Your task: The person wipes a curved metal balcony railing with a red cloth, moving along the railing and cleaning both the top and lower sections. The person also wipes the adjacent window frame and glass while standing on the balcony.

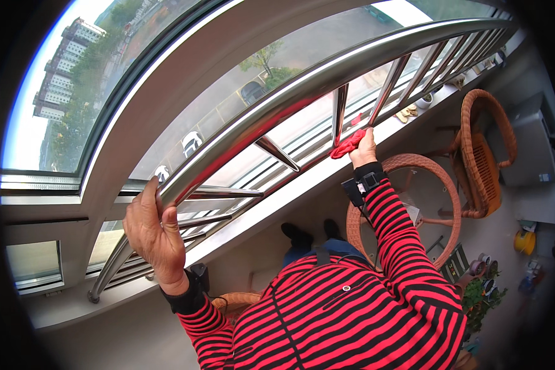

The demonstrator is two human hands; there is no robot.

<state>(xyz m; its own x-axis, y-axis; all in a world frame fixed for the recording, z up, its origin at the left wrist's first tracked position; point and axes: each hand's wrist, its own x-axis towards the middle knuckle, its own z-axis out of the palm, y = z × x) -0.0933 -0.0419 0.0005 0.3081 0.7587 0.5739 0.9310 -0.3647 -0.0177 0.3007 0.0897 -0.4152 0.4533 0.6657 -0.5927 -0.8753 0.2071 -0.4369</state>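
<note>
My left hand (153, 234) grips the shiny steel top rail (277, 102) of a window railing at its left end. My right hand (365, 148) reaches down and forward and holds a red cloth (348, 145) pressed against the lower part of the railing, near the foot of a vertical bar (339, 114). Both arms wear red and black striped sleeves, with a small black device (359, 185) strapped at the right wrist.
A round wicker table (450, 191) and a wicker chair (484, 154) stand to the right, below the sill (290, 197). Small pots and plants (484, 283) sit on the floor at lower right. The large window behind the railing looks out on buildings and parked cars.
</note>
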